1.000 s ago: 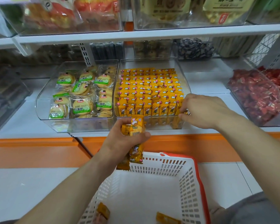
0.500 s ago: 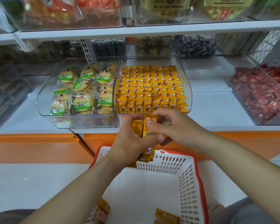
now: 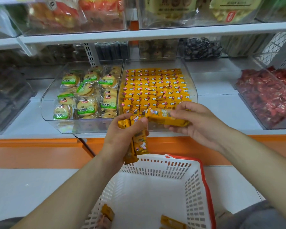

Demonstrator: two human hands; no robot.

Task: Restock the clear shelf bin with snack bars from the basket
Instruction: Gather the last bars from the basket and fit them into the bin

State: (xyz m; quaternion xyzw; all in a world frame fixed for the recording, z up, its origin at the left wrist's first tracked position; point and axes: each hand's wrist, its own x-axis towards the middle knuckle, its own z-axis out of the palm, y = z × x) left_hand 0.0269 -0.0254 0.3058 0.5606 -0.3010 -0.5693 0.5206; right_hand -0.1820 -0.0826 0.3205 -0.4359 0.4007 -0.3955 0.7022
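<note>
The clear shelf bin (image 3: 191,76) in the middle of the shelf holds several rows of yellow snack bars (image 3: 153,88). My left hand (image 3: 122,138) grips a small bunch of yellow bars (image 3: 139,145) upright, just below the bin's front edge. My right hand (image 3: 200,123) holds one yellow bar (image 3: 162,116) lying sideways in front of the bin's front wall. The white basket (image 3: 195,182) with a red rim stands below my hands; a few loose bars (image 3: 107,212) lie on its bottom.
A clear bin of round biscuit packs (image 3: 82,95) stands left of the snack bar bin. A bin of red wrapped sweets (image 3: 267,98) stands at the right. More bins line the shelf above (image 3: 155,34). An orange band (image 3: 31,151) runs under the shelf.
My right hand came back from the bin, took one bar out of the bunch in my left hand and drew it to the right, turned sideways. My left hand rose slightly.
</note>
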